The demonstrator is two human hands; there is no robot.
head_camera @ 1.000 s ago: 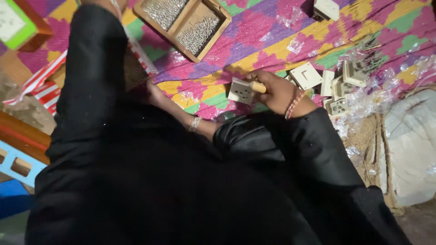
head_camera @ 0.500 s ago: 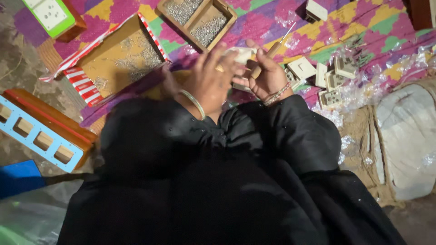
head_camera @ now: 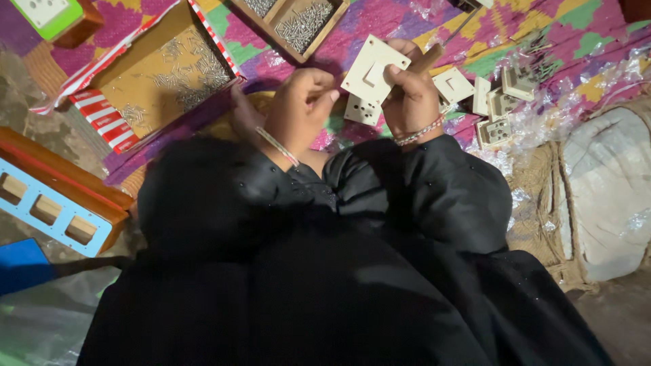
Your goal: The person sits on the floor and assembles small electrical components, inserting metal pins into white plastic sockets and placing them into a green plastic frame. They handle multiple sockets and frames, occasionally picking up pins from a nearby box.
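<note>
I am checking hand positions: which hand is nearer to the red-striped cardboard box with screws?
Left. The left hand is just right of the red-striped box; the right hand is farther away, holding a cream plate.

Screw-filled cardboard box (head_camera: 163,74), blue-faced wooden frame (head_camera: 51,203)

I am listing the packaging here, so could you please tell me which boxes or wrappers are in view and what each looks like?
Cardboard box: upper left, open, red-and-white striped flaps, loose screws inside.
Wooden tray: top centre, divided, holding screws.
Clear plastic wrappers: right, crumpled around cream switch parts.
</note>
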